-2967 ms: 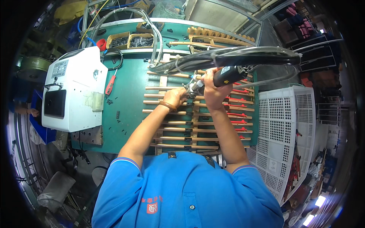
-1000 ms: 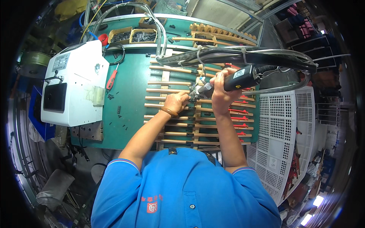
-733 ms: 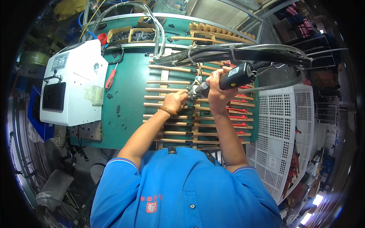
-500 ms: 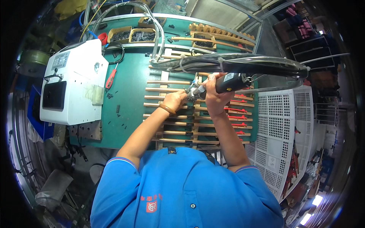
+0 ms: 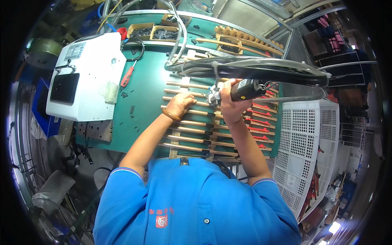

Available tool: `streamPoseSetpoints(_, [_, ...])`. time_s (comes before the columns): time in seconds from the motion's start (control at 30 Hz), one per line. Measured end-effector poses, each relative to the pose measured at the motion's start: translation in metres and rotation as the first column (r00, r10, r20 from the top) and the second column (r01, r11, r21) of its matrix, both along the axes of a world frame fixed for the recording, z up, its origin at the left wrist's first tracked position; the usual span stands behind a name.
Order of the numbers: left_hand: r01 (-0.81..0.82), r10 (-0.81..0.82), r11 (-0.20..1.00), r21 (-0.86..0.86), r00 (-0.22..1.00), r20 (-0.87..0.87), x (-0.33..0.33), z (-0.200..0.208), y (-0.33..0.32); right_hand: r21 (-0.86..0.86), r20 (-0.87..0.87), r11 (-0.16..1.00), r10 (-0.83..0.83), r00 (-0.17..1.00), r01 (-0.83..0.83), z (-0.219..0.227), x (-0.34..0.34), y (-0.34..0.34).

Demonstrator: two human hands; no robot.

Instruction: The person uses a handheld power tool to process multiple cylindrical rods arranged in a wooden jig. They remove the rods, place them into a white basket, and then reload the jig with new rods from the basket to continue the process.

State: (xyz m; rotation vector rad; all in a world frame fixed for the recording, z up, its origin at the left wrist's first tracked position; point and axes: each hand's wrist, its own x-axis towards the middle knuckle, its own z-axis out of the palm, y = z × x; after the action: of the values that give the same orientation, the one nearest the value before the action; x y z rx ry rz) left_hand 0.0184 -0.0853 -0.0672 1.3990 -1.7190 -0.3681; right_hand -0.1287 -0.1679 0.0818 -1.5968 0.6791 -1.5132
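Observation:
My right hand (image 5: pixel 231 103) is wrapped round a black powered screwdriver (image 5: pixel 247 90), held tilted with its metal nose (image 5: pixel 213 97) down over the middle of a row of rods. A thick bundle of black and clear hoses (image 5: pixel 261 68) arches above it and hides part of the far rods. My left hand (image 5: pixel 180 104) has its fingers curled down on a copper-coloured rod (image 5: pixel 199 94), left of the screwdriver nose. Several such rods lie side by side across a wooden rack (image 5: pixel 174 152), with black pieces at mid-length and red clips (image 5: pixel 261 123) toward their right ends.
A white machine (image 5: pixel 87 77) stands at the left on the green table (image 5: pixel 153 73), beside a red screwdriver (image 5: pixel 128 76) and scattered small black parts. Cardboard boxes (image 5: pixel 165 34) of black parts sit at the back. White perforated crates (image 5: pixel 300 134) stand at the right.
My left hand has drawn back leftward from the screwdriver's nose along the rods. My right hand keeps its grip on the screwdriver. The whole view has shifted slightly.

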Motion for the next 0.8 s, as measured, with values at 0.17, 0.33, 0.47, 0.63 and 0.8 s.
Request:
streamPoseSetpoints(0.17, [-0.016,0.016,1.0,0.019,1.0,0.005,0.002,0.0,-0.003,-0.18,-0.034,0.984,-0.003,0.999,-0.003,-0.011,-0.018,0.01])
streamPoseSetpoints(0.33, [0.025,-0.027,0.999,-0.024,0.998,-0.054,0.003,-0.004,-0.004,-0.025,0.072,0.998,0.051,0.996,-0.049,0.008,-0.016,0.011])
streamPoseSetpoints(0.47, [0.024,-0.024,1.0,-0.003,0.999,-0.049,0.002,-0.002,-0.004,-0.08,0.073,0.995,-0.051,0.996,0.057,-0.006,-0.02,0.011])
streamPoseSetpoints(0.63, [-0.036,0.038,0.998,0.042,0.998,-0.046,-0.003,0.014,0.004,-0.62,-0.42,0.756,-0.547,0.725,0.21,-0.065,-0.05,0.006])
streamPoseSetpoints(0.8, [-0.071,0.07,0.997,-0.015,0.996,-0.048,-0.002,0.011,0.004,-0.198,-0.219,0.969,-0.19,0.957,0.147,-0.05,-0.047,0.015])
